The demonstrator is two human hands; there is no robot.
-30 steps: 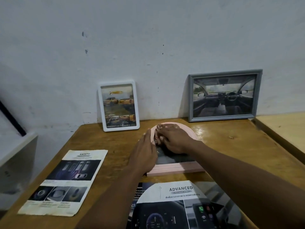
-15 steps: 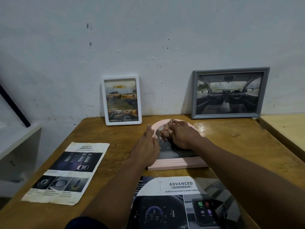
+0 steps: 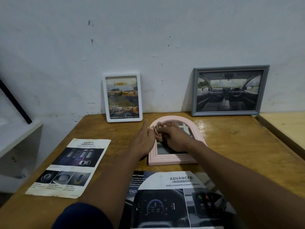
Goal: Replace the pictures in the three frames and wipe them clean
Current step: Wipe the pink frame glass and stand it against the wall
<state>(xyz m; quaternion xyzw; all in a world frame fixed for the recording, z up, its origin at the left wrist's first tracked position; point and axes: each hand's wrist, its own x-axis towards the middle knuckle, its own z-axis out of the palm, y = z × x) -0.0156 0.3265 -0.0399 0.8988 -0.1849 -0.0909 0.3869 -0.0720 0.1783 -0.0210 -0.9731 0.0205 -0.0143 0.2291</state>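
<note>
a pink arched frame (image 3: 173, 160) lies flat on the wooden table (image 3: 239, 146) in the middle of the picture, its straight bottom edge toward the camera. the right hand (image 3: 175, 139) rests on the frame's glass with the fingers curled over a crumpled pinkish cloth (image 3: 159, 133), pressing it onto the upper left part of the glass. the left hand (image 3: 144, 141) lies flat and spread along the frame's left edge, fingers straight and pointing up the picture, holding nothing.

behind, at the table's far edge, a white frame (image 3: 123, 97) with a picture of yellow trucks leans upright against the wall (image 3: 148, 38) just left of centre. a grey frame (image 3: 230, 90) with a car interior picture leans against the wall at the upper right, well apart from the white one.

at the lower left, a worn leaflet headed "safety" (image 3: 69, 167) lies flat on the table. at the bottom centre, a leaflet headed "advanced" (image 3: 173, 199) lies just below the pink frame, partly under the right forearm. a dark blue sleeve (image 3: 82, 217) shows at the bottom edge.
</note>
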